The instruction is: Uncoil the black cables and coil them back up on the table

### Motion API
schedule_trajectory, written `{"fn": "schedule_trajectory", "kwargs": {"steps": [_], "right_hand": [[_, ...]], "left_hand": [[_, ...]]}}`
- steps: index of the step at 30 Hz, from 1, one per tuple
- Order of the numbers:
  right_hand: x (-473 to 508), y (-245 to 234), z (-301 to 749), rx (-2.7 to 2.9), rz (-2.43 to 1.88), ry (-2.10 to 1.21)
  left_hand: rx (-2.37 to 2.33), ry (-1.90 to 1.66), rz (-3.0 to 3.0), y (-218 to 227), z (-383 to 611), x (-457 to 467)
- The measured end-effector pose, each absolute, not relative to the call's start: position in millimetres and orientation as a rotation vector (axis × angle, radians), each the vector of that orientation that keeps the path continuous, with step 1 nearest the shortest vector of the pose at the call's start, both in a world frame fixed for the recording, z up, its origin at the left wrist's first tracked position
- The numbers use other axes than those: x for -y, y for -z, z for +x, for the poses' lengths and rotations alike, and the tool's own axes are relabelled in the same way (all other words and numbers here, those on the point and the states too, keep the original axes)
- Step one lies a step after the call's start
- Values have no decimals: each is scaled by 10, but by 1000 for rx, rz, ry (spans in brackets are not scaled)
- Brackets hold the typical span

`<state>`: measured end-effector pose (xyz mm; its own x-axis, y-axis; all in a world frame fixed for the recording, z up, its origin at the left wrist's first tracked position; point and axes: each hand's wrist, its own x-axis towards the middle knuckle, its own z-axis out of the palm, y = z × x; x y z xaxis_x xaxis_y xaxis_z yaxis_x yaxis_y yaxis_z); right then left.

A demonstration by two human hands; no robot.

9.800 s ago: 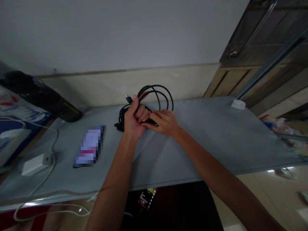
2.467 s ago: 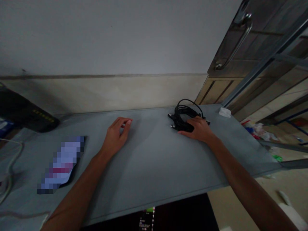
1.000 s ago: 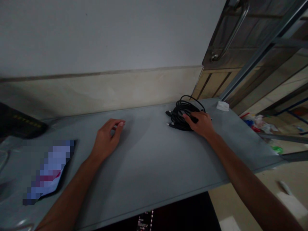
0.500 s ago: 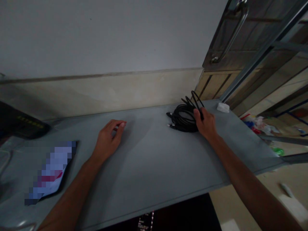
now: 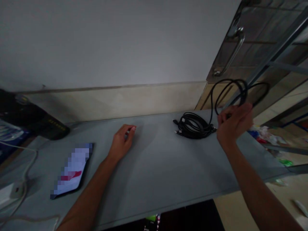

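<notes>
just right of the phone (image 5: 72, 169), holds nothing in the left hand (image 5: 121, 141), loosely curled. farther right of the phone, could drag or unravel the cable coil (image 5: 192, 134) with too hard a tug on the strand (image 5: 212, 107) apparently joined to it. looks black and slim, wound in overlapping rings, plugs (image 5: 178, 132) poking out. farthest right of the phone, grips raised loops (image 5: 244, 93) in the closed right hand (image 5: 234, 123).

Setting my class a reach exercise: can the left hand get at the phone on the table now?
Probably yes: the left hand looks empty, the phone lies close by its forearm, and nothing covers it.
</notes>
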<state>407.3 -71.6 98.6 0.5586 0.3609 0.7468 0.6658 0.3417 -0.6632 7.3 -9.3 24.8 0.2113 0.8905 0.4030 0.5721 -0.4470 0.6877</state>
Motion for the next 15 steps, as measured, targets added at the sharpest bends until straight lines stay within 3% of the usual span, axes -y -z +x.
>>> {"fn": "schedule_trajectory", "kwargs": {"steps": [3,6,10,15], "right_hand": [[697,-1304,3573,954,-1057,165],[641,-1293,3036,1140,-1048,32],[511,-777,2470,1587,-1127,-136],[429,-104,2194,2001,-1170,-239]], "left_hand": [[-1314,-1101,2104,-255,74,104],[-1198,-1091,2113,-274,78,128],[-1017,-1067,2068,-297,100,174],[-1109,-987,2044,-241,127,161]]}}
